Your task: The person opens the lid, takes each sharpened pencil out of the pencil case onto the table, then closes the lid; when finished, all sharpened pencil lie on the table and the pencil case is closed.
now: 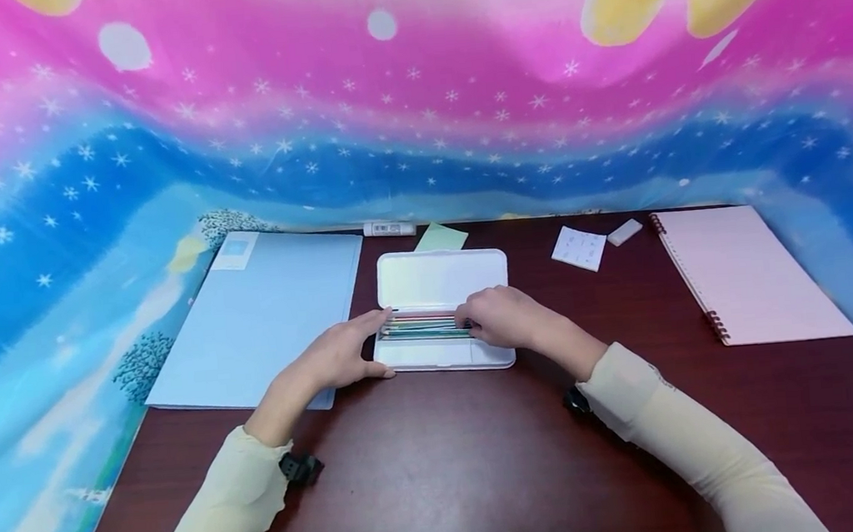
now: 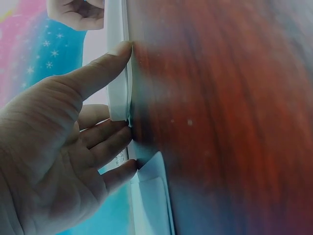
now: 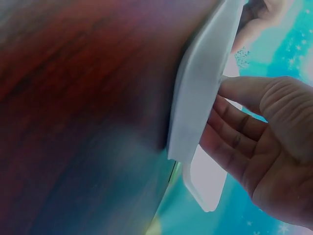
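Note:
An open white pencil case lies on the table, its lid tipped back behind it. Several colored pencils lie side by side inside. My left hand holds the case's left end, thumb at the near edge and fingers round the end; in the left wrist view the thumb presses the case wall. Reaching in from the right, my right hand has bent fingers at the pencils' right ends. In the right wrist view its fingertips are hidden behind the case wall, so whether they pinch a pencil does not show.
To the left lies a light blue folder, close to the left hand. A white tube-like item and green paper sit behind the case. Further right are a white note, an eraser and a pink spiral notebook.

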The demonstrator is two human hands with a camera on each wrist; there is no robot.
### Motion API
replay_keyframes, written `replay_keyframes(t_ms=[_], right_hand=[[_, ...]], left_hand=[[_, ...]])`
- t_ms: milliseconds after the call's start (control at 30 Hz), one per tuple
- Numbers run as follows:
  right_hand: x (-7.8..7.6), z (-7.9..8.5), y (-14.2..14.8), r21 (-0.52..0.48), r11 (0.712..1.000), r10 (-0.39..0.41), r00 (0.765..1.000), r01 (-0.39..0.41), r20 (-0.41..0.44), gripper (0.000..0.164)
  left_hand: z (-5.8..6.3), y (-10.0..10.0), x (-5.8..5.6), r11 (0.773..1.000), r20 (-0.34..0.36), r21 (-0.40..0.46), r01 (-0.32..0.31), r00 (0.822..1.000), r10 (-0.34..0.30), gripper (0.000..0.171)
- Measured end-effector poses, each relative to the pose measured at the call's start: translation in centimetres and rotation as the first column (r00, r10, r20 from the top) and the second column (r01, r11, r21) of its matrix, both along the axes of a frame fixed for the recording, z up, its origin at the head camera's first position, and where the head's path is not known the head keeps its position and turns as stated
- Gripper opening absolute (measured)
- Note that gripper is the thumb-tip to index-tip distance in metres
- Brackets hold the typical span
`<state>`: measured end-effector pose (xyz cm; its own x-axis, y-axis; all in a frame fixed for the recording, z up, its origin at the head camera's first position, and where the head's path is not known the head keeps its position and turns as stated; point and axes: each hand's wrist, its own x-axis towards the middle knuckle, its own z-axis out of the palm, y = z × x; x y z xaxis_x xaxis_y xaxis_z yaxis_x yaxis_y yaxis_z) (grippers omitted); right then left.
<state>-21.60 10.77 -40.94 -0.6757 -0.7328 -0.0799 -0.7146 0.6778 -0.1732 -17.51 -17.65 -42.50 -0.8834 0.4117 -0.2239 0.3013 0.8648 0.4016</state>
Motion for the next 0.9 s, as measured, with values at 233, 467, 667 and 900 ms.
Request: replay_keyframes(t_ms=[233, 467, 667, 900], right_hand=[[0.0, -0.3, 0.0, 0.007, 1.0, -0.03, 0.999, 0.03, 0.017, 0.012], [-0.2, 0.5, 1.6, -0.042, 0.998, -0.054, 0.998, 0.055, 0.016, 0.014], [-0.7, 1.5, 4.7, -0.124, 0.992, -0.041, 0.998, 0.035, -0.046, 0.024], [-1.6, 2.0, 9.3, -0.23, 0.972, -0.049, 0.999, 0.042, -0.022, 0.027]], left_hand=[[-0.3, 0.0, 0.2, 1.0, -0.015, 0.02, -0.006, 1.0, 0.006, 0.097], [-0.4, -0.1, 0.1, 0.999, -0.028, 0.034, -0.015, 0.999, 0.016, 0.097], [-0.5, -0.2, 0.1, 0.999, -0.016, 0.033, -0.019, 1.0, 0.02, 0.097], [-0.5, -0.2, 0.1, 0.999, -0.029, 0.035, -0.018, 0.999, 0.019, 0.097]])
